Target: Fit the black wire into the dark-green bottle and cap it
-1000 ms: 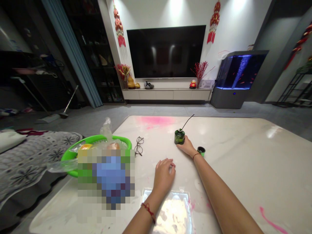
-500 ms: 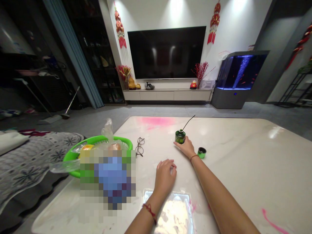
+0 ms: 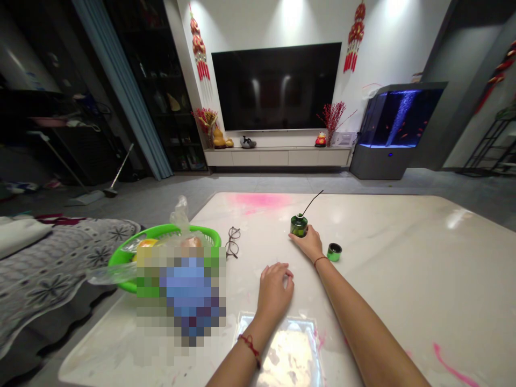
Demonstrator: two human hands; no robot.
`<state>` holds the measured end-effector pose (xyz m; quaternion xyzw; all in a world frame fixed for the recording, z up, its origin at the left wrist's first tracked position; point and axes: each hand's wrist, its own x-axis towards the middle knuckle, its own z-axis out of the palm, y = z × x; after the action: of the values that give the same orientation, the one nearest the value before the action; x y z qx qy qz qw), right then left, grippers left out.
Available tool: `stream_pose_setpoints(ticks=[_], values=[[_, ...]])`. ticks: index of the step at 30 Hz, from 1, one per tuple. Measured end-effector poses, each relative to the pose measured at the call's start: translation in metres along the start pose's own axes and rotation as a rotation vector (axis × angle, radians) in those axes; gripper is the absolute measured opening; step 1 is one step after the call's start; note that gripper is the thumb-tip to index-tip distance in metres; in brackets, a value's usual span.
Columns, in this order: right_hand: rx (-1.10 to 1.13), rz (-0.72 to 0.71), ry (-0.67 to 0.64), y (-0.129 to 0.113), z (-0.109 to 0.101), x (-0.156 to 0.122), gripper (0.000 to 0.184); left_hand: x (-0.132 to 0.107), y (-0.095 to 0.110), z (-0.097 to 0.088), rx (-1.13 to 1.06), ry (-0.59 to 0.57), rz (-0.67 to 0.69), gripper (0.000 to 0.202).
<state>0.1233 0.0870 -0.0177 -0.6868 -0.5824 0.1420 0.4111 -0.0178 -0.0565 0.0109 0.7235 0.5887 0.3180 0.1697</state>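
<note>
Landmark: green bottle (image 3: 299, 228), upright, apparently on the table (image 3: 395, 258). Right hand (image 3: 309, 244) wraps its near side; left hand (image 3: 276, 289) lies loosely curled, nearer the wearer, nothing visible inside. Green ring (image 3: 334, 257) sits right of bottle. Judged step: steadying; any move calls for sparing the thin black stem (image 3: 312, 202).

2 hands (image 3: 275, 290) (image 3: 309, 242), 1 bottle (image 3: 299, 226), 1 basket (image 3: 157, 230) show.

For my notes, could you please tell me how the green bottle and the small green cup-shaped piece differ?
The bottle is dark green; the cup-shaped piece is brighter. A thin dark stick rises from the bottle, while the piece shows a dark opening. The right hand holds the bottle; no hand holds the piece. Both are green.
</note>
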Motion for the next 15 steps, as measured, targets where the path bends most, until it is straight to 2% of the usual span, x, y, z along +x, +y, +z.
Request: stream_pose_setpoints(ticks=[10, 15], values=[[0.033, 0.005, -0.049, 0.003, -0.001, 0.002, 0.051, 0.000, 0.000, 0.000, 0.011, 0.012, 0.014, 0.018], [0.235, -0.014, -0.154, 0.014, 0.001, 0.008, 0.062, 0.000, 0.000, 0.000, 0.010, 0.007, 0.011, 0.018]])
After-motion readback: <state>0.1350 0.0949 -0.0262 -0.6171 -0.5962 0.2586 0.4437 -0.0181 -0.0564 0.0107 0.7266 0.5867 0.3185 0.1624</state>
